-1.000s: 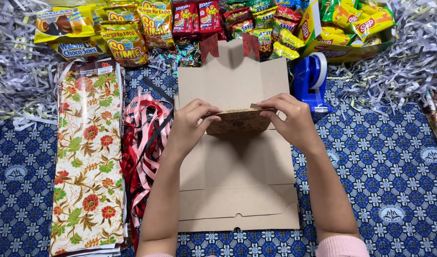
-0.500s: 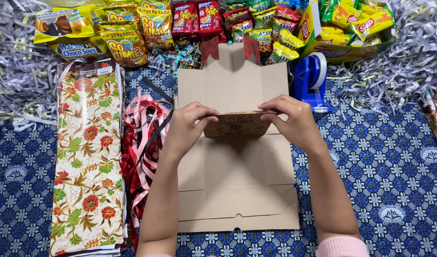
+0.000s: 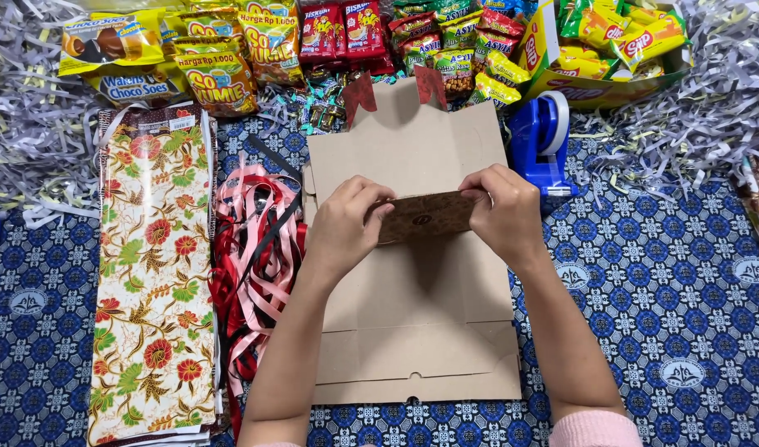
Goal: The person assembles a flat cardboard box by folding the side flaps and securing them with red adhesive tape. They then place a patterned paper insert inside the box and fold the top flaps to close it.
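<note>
Your left hand (image 3: 342,228) and right hand (image 3: 503,211) both pinch the raised patterned flap (image 3: 422,217) of the flat cardboard box (image 3: 412,331) at the frame's centre, fingers clenched on its ends. Ribbons (image 3: 259,257) lie just left (the blue tape dispenser (image 3: 541,145) sits upper right)

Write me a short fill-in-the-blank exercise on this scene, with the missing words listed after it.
1. The left hand and right hand fold up a flap of the flat brown ____ box.
2. The tangle of red and pink ribbons lies to the ____ of the box.
3. The tape dispenser is ____ in colour.
4. The floral wrapping paper lies left of the ____.

Missing words: cardboard; left; blue; ribbons
</note>
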